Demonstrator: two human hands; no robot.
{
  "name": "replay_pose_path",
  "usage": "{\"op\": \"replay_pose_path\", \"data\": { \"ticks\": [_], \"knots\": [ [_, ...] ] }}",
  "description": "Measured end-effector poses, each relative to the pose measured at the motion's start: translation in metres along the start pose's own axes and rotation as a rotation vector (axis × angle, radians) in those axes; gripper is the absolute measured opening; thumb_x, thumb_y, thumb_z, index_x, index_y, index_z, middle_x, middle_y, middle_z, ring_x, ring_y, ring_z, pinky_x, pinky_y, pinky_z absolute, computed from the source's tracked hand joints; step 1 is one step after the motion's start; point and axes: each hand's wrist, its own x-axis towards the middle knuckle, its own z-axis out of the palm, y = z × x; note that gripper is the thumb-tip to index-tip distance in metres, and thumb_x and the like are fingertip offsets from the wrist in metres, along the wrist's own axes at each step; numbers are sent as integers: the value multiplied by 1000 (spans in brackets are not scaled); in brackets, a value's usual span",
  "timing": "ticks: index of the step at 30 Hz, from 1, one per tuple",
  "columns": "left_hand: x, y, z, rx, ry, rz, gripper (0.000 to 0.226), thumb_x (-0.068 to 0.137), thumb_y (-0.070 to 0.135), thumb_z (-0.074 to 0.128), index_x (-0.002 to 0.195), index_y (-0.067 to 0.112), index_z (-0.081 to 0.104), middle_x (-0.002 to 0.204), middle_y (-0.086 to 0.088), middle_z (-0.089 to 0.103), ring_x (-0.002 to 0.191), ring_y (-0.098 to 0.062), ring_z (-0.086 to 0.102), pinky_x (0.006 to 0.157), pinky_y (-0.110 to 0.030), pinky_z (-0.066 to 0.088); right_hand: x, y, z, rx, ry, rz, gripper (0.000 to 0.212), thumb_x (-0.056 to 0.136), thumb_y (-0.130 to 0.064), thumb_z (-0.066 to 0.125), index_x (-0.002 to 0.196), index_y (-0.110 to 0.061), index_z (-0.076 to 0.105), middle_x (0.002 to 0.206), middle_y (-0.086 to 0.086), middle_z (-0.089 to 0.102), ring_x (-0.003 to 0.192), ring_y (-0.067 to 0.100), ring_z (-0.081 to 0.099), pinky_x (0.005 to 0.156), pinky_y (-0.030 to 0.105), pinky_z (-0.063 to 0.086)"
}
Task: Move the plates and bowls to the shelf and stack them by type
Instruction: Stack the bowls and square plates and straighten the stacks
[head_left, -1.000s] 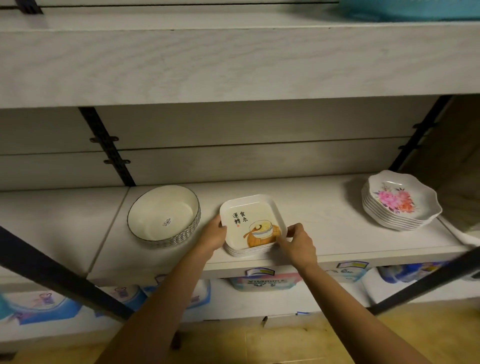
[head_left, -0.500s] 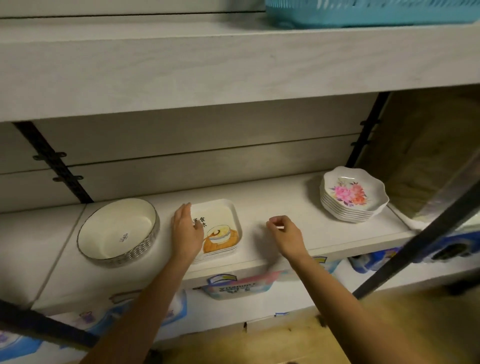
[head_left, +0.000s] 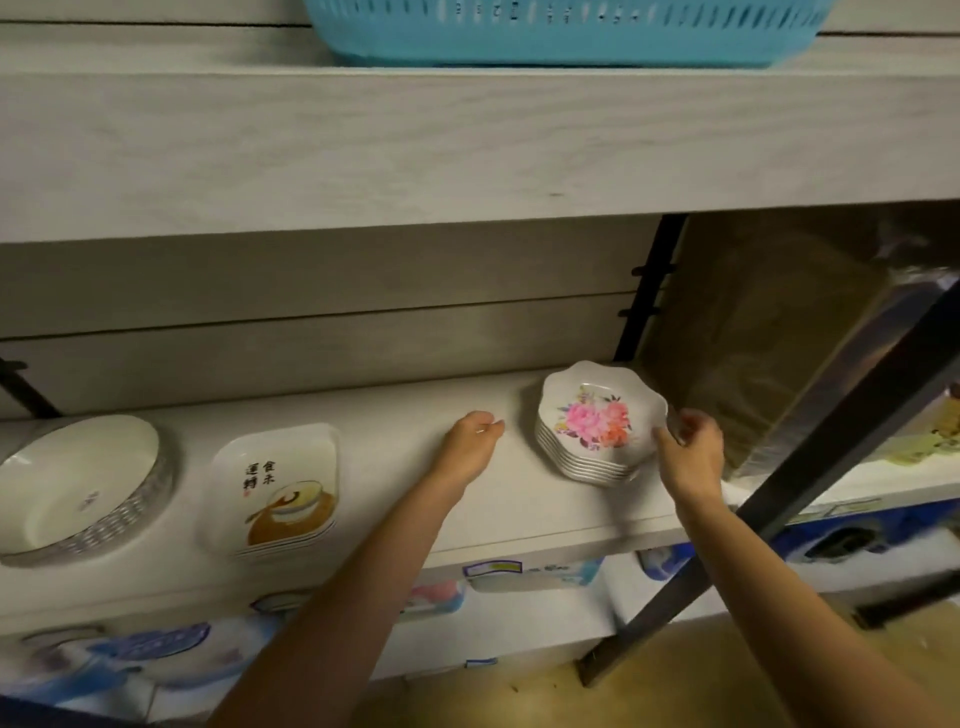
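Shelf (head_left: 467, 509), pale wood-grain board: the landmark for this entry, carrying three stacks in a row along its length. Blue basket (head_left: 561, 31): on the board above the shelf, cut off by the top of the view. Round bowls (head_left: 78, 488), white with a patterned outer wall: at the left end of the shelf, nested. Square plates (head_left: 275, 488), white with a printed pot and characters: toward the middle of the shelf, just beside the round bowls; a second ago both hands framed this stack, and now neither touches it, which suggests it counts as settled. Flower plates (head_left: 602, 421), scalloped rim, pink and orange print: near the right end of the shelf, close to the black upright (head_left: 644, 291), stacked several deep. Right hand (head_left: 693, 447): has crossed from the square plates to the right rim of the flower plates, grip half-closed with thumb and fingers curled about the rim; whether it actually pinches the edge cannot be told. Left hand (head_left: 470, 441): over bare shelf between the square plates and the flower plates, well short of touching either, grip loosely curled and holding nothing. Judgement: sorting by type appears largely done, and attention has shifted to the third stack, probably to square it up or shift it along the shelf.
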Motion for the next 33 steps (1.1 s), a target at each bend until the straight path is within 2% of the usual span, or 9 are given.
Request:
{"op": "replay_pose_path", "data": {
  "ticks": [3, 4, 5, 7, 10, 12, 16, 23, 33],
  "knots": [
    [8, 10, 26, -2, -52, -30, 13, 91, 26, 51, 85, 17, 57, 85, -4, 53, 94, -19, 46, 81, -31, 38, 12, 8, -4, -36, -175, 118, 57, 92, -19, 53, 143, -7, 29, 145, 15, 38, 130, 35, 41, 110, 45, 34],
    [7, 14, 31, -4, -74, -31, 15, 93, 25, 49, 92, 14, 59, 92, -8, 57, 98, -21, 49, 83, -32, 41, 12, 10, -4, -38, -231, 124, 54, 94, -18, 51, 143, -7, 30, 144, 14, 41, 130, 35, 41, 108, 45, 34],
    [8, 17, 36, -15, -88, -37, 26, 94, 24, 48, 111, 7, 58, 111, -12, 59, 109, -22, 51, 92, -33, 42, 13, 10, -3, -49, -261, 113, 52, 95, -18, 49, 143, -9, 32, 144, 14, 42, 130, 35, 42, 108, 45, 34],
    [9, 21, 41, -58, -112, -58, 43, 95, 22, 46, 132, 0, 44, 133, -6, 50, 118, -17, 48, 96, -30, 41, 15, 11, -1, -85, -277, 95, 48, 95, -17, 48, 141, -10, 35, 143, 15, 44, 128, 35, 44, 107, 46, 35],
    [10, 19, 40, -65, -136, -42, 32, 96, 18, 45, 122, 2, 53, 121, -7, 60, 97, -10, 51, 71, -20, 39, 18, 9, 4, -120, -310, 74, 48, 95, -18, 48, 141, -9, 36, 138, 16, 49, 123, 35, 49, 105, 46, 40],
    [10, 16, 32, -70, -104, -34, 24, 96, 17, 45, 114, 7, 57, 110, -5, 60, 84, -8, 53, 68, -20, 39, 17, 7, 11, -146, -345, 59, 49, 95, -19, 48, 142, -11, 35, 136, 16, 52, 120, 34, 52, 104, 47, 42],
    [14, 0, 7, -67, -15, -36, 30, 90, 13, 47, 118, 11, 58, 118, -12, 64, 108, -26, 60, 101, -42, 47, 9, -1, 35, -190, -425, 2, 46, 95, -19, 47, 140, -13, 39, 132, 16, 56, 114, 35, 57, 102, 49, 44],
    [-7, -32, -31, -27, 150, -93, 47, 64, 25, 44, 103, 12, 66, 108, -18, 69, 106, -35, 62, 95, -51, 49, -15, -12, 62, -275, -581, -111, 44, 96, -23, 46, 139, -16, 42, 136, 10, 54, 117, 31, 55, 102, 44, 43],
    [-28, -45, -36, -26, 122, -69, 51, 66, 31, 47, 112, 19, 64, 113, -12, 70, 107, -29, 63, 98, -51, 48, -27, -5, 62, -299, -606, -139, 42, 96, -24, 45, 138, -21, 43, 133, 10, 56, 114, 31, 57, 102, 51, 44]
  ]
}}
